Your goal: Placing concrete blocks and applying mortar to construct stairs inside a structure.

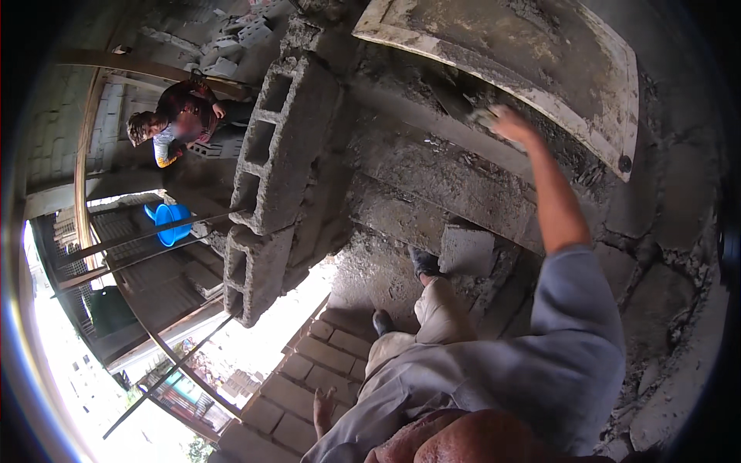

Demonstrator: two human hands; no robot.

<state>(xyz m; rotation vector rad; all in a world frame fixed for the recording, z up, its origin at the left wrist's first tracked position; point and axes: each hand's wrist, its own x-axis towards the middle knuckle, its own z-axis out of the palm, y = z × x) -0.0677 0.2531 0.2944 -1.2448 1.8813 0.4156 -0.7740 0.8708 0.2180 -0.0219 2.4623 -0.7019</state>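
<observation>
My right hand [505, 123] reaches up to the dark, wet mortar under the lower edge of a framed board [587, 77] smeared with cement. It is closed on a trowel [448, 100], whose dark blade points up and left. My left hand [324, 405] hangs low beside my body, fingers apart, above a block wall. My booted feet [424, 262] stand on rough, mortar-covered steps [432, 185], beside a square grey slab [467, 251].
Stacked hollow blocks [274, 147] form an edge left of centre. A person [185, 119] crouches beyond them. Metal bars [177, 224] jut across near a blue plastic container [174, 224]. A bright opening lies below left; a block wall [316, 363] borders it.
</observation>
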